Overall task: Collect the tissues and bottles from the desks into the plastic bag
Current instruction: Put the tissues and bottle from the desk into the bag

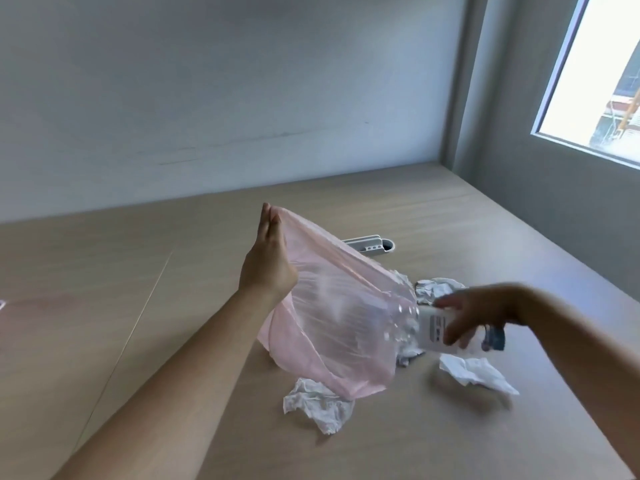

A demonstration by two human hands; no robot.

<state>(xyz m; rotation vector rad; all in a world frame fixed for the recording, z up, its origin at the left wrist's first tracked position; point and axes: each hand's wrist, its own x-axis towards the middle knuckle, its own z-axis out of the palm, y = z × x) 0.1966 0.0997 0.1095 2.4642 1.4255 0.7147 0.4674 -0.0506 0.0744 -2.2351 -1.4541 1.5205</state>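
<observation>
Plastic bag [332, 317]: thin, pale pink, see-through, centre of frame, held up w/ its bottom sagging onto the desk [433, 216]. Mouth faces right. Left hand [268, 261] pinches the bag's top rim, fingers pressed together and pointing up, rim stretched taut down to the right.

Bottle [446, 329]: clear plastic, white label w/ dark print, lying sideways at the bag's mouth, its clear end already inside the opening. Right hand [481, 315] is wrapped round the labelled part, fingers curled over it; hand is motion-blurred.

Tissues, all white and crumpled: one [318, 405] low centre, touching the bag's bottom edge; one [476, 374] lower right, just below the bottle; one [436, 289] just above the right hand, beside the bag's mouth. More crumpled white stuff under the bottle, partly hidden.

Behind the bag, centre frame: grey cable port [369, 245] set in the desk.

Desk: light wood, far edge against the white wall [207, 81], right edge along the grey wall under the window [595, 71], upper right. Left half of desk is bare, wide room there; a seam line runs diagonally at left.
</observation>
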